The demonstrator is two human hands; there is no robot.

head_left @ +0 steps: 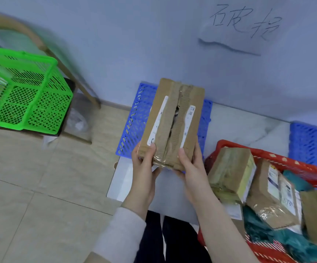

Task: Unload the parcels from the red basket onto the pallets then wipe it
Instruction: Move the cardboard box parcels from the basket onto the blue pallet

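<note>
A brown cardboard parcel with a torn taped seam and white labels is held up in the middle of the head view. My left hand grips its near left corner and my right hand grips its near right corner, thumbs on top. Behind and below it lies a blue pallet against the wall. The red basket sits at the lower right and holds several brown parcels and a teal cloth. A second blue pallet lies at the far right.
A green basket stands at the left beside a wooden chair leg. A white board lies on the tiled floor under my hands. A paper sign with handwriting hangs on the wall.
</note>
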